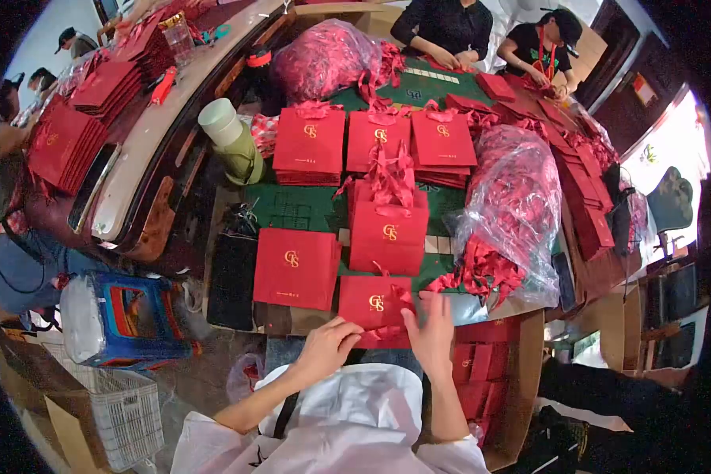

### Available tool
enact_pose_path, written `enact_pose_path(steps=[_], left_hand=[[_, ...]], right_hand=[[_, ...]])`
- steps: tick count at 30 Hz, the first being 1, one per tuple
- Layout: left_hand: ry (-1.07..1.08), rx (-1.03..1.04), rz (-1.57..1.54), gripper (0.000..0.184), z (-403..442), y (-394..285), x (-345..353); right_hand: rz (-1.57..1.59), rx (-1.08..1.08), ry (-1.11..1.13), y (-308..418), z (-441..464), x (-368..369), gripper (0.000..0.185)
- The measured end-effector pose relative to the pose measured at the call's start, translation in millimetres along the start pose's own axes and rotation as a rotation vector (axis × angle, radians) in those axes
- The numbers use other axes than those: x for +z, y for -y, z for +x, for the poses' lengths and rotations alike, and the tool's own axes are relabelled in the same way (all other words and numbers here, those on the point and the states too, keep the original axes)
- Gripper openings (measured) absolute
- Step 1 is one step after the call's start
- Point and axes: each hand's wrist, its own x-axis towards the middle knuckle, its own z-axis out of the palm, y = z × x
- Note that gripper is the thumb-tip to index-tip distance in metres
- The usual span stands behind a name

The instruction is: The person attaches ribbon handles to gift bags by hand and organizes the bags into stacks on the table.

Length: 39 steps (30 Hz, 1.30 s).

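A red paper bag (375, 299) with a gold logo lies at the table's front edge, directly before me. At its lower left corner, my left hand (328, 348) is closed, thumb and fingers pinched at the end of a red ribbon (381, 335) along the bag's lower edge. My right hand (433, 330) is open at the bag's right side, its fingers stretched up and slightly blurred. Its thumb is close to the bag, by another strip of ribbon. Just behind stands a pile of red bags (389, 237) with ribbon handles on top.
On the left is a flat stack of red bags (294, 268); more stacks (308, 150) lie behind. A plastic sack of ribbons (513, 197) sits at right, another (324, 59) at the back. A green bottle (233, 142) stands left. Co-workers (446, 35) handle things across the table.
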Motion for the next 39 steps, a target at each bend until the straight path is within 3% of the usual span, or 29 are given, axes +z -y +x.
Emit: enact_pose_path(steps=[7, 14, 17, 19, 21, 22, 25, 28, 33, 39], left_hand=[[-0.026, -0.109, -0.256, 0.017, 27, -12, -3], [-0.049, -0.141, -0.319, 0.019, 37, -14, -7], [-0.038, -0.132, -0.272, 0.019, 35, -18, -10], [-0.036, -0.143, -0.251, 0.019, 29, -14, -9], [-0.195, 0.075, 0.032, 0.027, 17, 0, 1], [-0.194, 0.074, 0.030, 0.027, 10, 2, 4], [-0.157, 0.090, 0.217, 0.043, -6, 4, 15], [0.020, 0.129, 0.372, 0.058, -15, 17, 32], [0.064, 0.205, 0.458, 0.050, -19, 11, 41], [-0.002, 0.190, 0.247, 0.044, -11, 3, 27]], right_hand=[[0.308, -0.266, 0.354, 33, 0, -2, 0.035], [0.263, -0.147, 0.356, 25, -1, 15, 0.033], [0.259, -0.197, 0.285, 22, -3, 17, 0.022], [0.310, -0.081, 0.277, 24, -5, 13, 0.018], [0.281, -0.072, 0.270, 25, -3, 6, 0.014], [0.258, -0.066, 0.255, 25, -2, 4, 0.013], [0.230, -0.060, 0.239, 22, 0, 3, 0.011], [0.224, -0.121, 0.192, 20, 8, 13, 0.009], [0.190, -0.151, 0.132, 13, 21, 36, 0.012], [0.002, -0.117, 0.138, 2, 12, 44, 0.009]])
